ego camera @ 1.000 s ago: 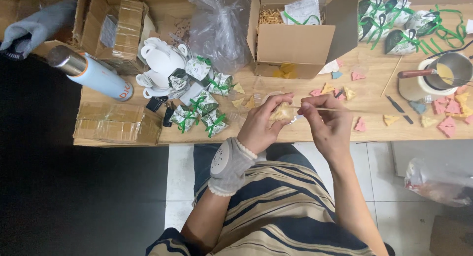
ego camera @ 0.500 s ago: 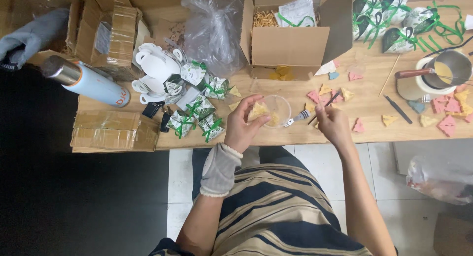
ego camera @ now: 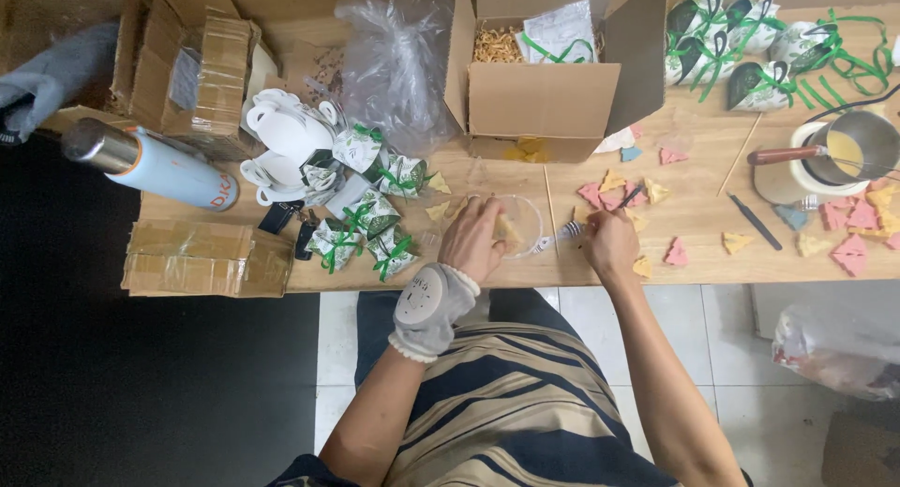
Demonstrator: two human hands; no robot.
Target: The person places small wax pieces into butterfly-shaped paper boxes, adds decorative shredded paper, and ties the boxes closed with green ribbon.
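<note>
wooden table [ego camera: 712,253], near its front edge: left hand [ego camera: 476,239] clamped on a yellow piece over a clear cup [ego camera: 521,226]; right hand [ego camera: 609,245] pinches a small brush [ego camera: 561,236].

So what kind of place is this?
Probably a small craft or packing bench: cardboard boxes, green-ribboned pouches and coloured triangle pieces cover a wooden table, where two hands work.

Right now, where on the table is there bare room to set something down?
Bare wood shows between the cardboard box and the pot, and along the front edge right of the right hand. It is crowded by the left hand, around the green-ribboned packets.
</note>
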